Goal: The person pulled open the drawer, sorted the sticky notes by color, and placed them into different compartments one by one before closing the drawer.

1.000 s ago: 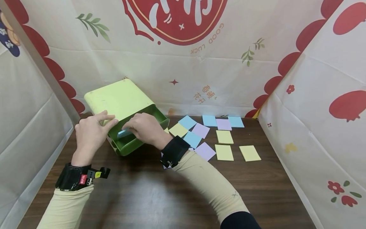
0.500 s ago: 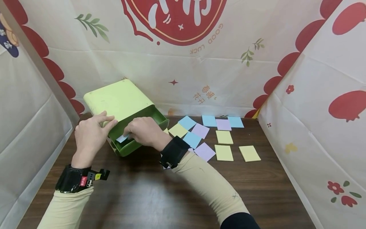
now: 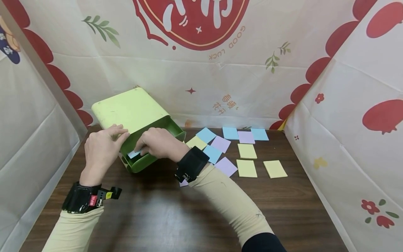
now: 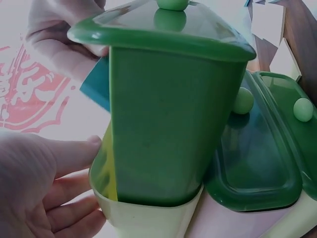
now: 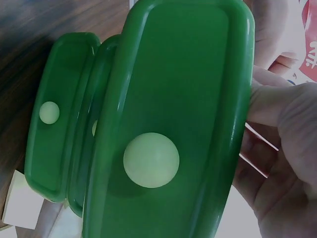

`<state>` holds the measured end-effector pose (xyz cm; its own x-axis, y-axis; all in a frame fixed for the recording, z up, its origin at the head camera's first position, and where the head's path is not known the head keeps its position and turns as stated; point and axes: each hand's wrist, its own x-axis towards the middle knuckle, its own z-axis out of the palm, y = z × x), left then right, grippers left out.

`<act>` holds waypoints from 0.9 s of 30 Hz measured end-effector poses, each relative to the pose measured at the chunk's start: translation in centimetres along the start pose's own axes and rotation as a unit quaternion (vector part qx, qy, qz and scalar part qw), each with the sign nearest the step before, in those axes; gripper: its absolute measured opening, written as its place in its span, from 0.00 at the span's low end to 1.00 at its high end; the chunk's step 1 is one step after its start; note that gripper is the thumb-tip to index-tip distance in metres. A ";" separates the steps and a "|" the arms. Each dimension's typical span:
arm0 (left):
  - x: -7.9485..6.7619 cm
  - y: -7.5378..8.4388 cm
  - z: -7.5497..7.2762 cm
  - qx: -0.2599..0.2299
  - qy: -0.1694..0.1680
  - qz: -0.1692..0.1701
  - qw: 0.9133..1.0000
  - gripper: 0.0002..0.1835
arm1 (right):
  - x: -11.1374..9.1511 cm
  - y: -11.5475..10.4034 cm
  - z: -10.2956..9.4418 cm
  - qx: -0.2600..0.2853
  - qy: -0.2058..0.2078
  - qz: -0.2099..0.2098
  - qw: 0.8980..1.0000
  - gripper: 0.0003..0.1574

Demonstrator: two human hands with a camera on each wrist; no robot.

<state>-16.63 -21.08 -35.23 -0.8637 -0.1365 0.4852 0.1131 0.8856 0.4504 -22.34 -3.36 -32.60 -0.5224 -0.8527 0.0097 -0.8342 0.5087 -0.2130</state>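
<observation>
A light green cabinet [image 3: 130, 108] stands at the back left with its top green drawer [image 3: 145, 162] pulled out. My right hand [image 3: 158, 142] reaches into this drawer, pinching the edge of a blue sticky-note pad [image 3: 133, 154]. In the left wrist view the blue pad [image 4: 97, 85] shows at the drawer's side below the right hand's fingers. My left hand [image 3: 102, 147] rests against the cabinet's near edge, thumb at the rim of the drawer opening. A pale round knob [image 5: 151, 160] fronts the drawer in the right wrist view. The right fingertips are partly hidden.
Yellow pads [image 3: 247, 168], purple pads [image 3: 225, 167] and more blue pads [image 3: 206, 135] lie on the dark wooden table [image 3: 151, 217], right of the cabinet. Lower drawers [image 4: 255, 158] are closed. Printed cloth [image 3: 157, 70] walls the back and both sides.
The blue pad has gone from tilted up in my right hand to lying flatter inside the drawer. My left hand stays nearly still at the cabinet.
</observation>
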 end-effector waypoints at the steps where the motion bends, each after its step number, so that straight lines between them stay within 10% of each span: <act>1: 0.0 0.0 0.0 0.001 0.000 0.000 1.000 0.13 | 0.0 0.0 -0.1 0.001 -0.004 0.002 1.000 0.11; 17: 0.0 -0.5 0.2 0.001 0.009 0.013 1.000 0.13 | 1.5 0.0 -0.1 -0.003 -0.062 0.010 0.998 0.09; 27: -0.1 -0.6 0.2 -0.004 0.022 0.019 1.000 0.12 | 1.3 -0.2 -0.3 -0.061 -0.012 0.006 0.998 0.13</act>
<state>-16.69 -21.48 -35.74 -0.8364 -0.1217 0.5344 0.1502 0.8869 0.4369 -22.92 -4.57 -32.29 -0.5301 -0.8478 -0.0152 -0.8435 0.5290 -0.0933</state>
